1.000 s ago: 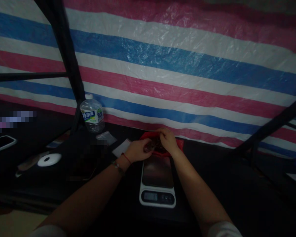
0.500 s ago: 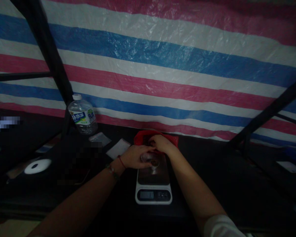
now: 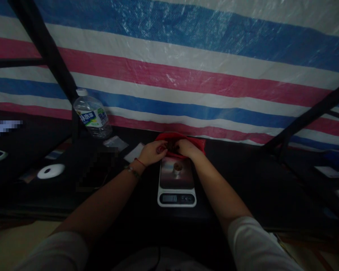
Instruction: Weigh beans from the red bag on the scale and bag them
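Both hands meet at the red bag (image 3: 196, 143), the left hand (image 3: 152, 152) and right hand (image 3: 186, 148) pinching its opening. Just below them, a small cup (image 3: 177, 168) sits on the scale (image 3: 176, 184).

One scale (image 3: 176, 184) — one bottle (image 3: 92, 117)

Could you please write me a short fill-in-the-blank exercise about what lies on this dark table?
1. A small cup stands on the kitchen ____.
2. Both the left hand and the right hand reach into a ____ bag.
3. The water bottle has a ____ cap.
4. Behind the table hangs a ____ tarp.

Missing words: scale; red; white; striped
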`<state>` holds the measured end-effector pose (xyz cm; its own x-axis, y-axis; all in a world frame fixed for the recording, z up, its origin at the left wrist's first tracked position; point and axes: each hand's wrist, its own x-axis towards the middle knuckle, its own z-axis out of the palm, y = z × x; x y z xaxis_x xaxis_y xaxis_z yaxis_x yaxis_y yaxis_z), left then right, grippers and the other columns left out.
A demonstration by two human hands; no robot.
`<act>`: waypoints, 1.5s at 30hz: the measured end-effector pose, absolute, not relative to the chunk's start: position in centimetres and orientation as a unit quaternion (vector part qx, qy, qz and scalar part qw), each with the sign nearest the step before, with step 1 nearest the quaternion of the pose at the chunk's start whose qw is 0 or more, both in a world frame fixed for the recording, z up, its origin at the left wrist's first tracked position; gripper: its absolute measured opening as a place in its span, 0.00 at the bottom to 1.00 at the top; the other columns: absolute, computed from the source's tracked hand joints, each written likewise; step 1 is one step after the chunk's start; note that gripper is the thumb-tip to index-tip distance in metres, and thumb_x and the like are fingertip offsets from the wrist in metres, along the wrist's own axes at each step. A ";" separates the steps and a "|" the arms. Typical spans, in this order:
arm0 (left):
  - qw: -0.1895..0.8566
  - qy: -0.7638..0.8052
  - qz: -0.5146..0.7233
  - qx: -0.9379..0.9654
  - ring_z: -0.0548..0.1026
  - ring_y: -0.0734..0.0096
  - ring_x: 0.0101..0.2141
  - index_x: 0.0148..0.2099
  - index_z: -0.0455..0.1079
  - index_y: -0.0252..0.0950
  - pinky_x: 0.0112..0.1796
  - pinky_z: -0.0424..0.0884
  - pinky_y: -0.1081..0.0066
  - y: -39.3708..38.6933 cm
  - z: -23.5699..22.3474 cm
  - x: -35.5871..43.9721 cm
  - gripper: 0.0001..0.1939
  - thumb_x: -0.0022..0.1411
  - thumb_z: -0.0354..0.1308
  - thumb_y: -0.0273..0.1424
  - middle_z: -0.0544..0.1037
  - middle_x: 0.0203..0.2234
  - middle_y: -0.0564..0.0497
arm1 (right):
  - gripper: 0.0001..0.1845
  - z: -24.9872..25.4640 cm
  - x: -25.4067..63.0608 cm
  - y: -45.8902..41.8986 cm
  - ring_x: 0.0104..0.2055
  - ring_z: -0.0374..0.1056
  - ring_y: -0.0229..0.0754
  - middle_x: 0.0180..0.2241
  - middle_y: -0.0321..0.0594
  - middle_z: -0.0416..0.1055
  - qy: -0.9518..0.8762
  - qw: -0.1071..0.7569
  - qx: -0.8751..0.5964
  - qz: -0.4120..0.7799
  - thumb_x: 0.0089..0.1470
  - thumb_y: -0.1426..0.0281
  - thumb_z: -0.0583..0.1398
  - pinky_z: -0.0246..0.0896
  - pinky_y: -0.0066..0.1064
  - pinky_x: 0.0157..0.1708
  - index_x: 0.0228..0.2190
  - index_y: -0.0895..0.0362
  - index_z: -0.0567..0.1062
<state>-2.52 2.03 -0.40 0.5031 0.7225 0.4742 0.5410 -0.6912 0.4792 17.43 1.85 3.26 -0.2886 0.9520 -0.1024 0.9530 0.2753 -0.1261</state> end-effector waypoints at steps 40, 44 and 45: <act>0.153 0.274 0.310 0.897 0.77 0.66 0.37 0.48 0.72 0.36 0.38 0.71 0.69 0.8 0.2 -2.3 0.18 0.57 0.55 0.37 0.80 0.37 0.49 | 0.14 1.5 19.6 -0.5 0.47 0.68 0.45 0.44 0.48 0.73 0.713 -0.187 0.675 0.002 0.55 0.75 0.56 0.58 0.33 0.51 0.42 0.59 0.77; 0.132 0.178 0.264 0.939 0.76 0.64 0.43 0.54 0.68 0.39 0.43 0.69 0.68 -1.0 1.9 -2.3 0.26 0.55 0.58 0.44 0.78 0.44 0.48 | 0.18 1.0 19.5 -0.6 0.49 0.67 0.46 0.46 0.49 0.73 0.720 -0.191 0.667 -0.010 0.55 0.77 0.54 0.58 0.34 0.52 0.45 0.61 0.76; 0.123 0.171 0.252 0.945 0.75 0.63 0.44 0.55 0.67 0.40 0.43 0.69 0.68 -1.6 2.2 -2.0 0.28 0.54 0.59 0.46 0.77 0.45 0.48 | 0.19 1.0 19.4 -0.7 0.49 0.67 0.46 0.46 0.49 0.73 0.724 -0.197 0.661 -0.011 0.55 0.78 0.53 0.57 0.34 0.53 0.47 0.61 0.75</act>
<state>-2.04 -1.56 2.23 0.8147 0.3844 0.4341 0.2605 -0.9115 0.3181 19.42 -0.69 0.96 -0.0488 0.9614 0.2708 0.9526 0.1263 -0.2768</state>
